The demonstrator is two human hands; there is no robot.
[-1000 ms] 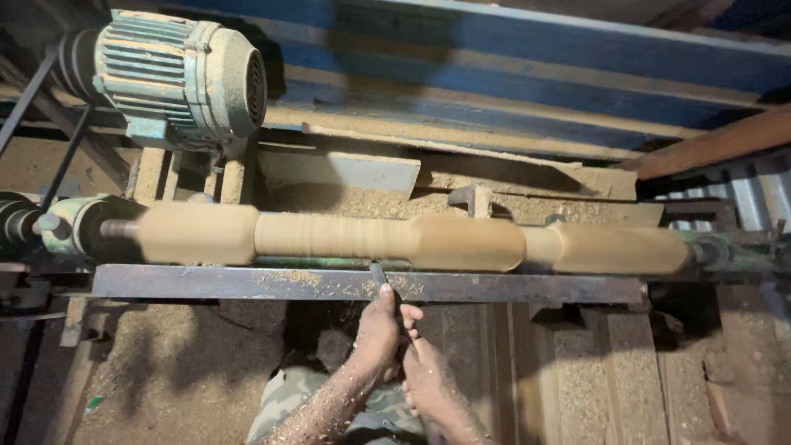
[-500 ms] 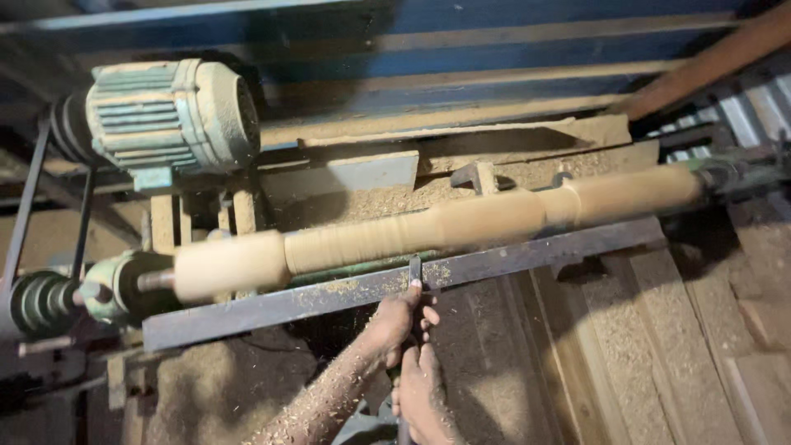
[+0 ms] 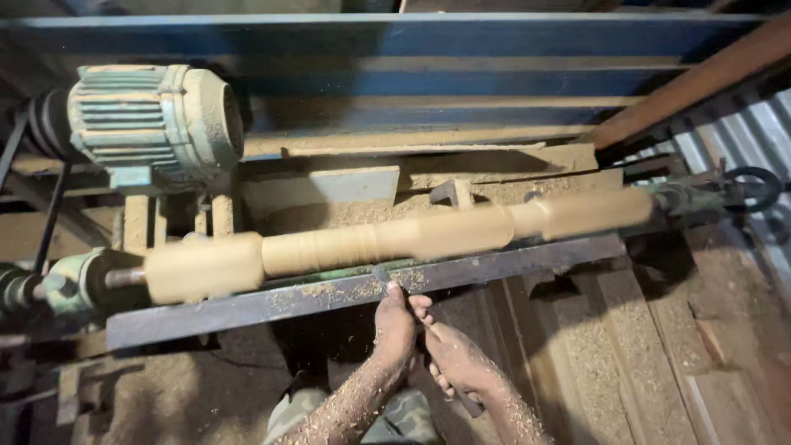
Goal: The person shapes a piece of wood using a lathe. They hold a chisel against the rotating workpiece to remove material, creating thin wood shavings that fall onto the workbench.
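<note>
The person is turning a long wooden spindle [image 3: 395,239] on a lathe, and the shaping cut near its middle looks to be the step in hand. The left hand [image 3: 395,325] is closing around the chisel [image 3: 384,277] just behind the steel tool rest [image 3: 247,306], pressing the blade down on it, while the right hand [image 3: 453,358] is gripping the handle lower down, touching the left. The next move calls for keeping the edge steady against the spinning wood. Compared with half a second ago, the view is sitting closer and the hands are staying at the same spot; the motor [image 3: 152,124] is keeping its place upper left.
</note>
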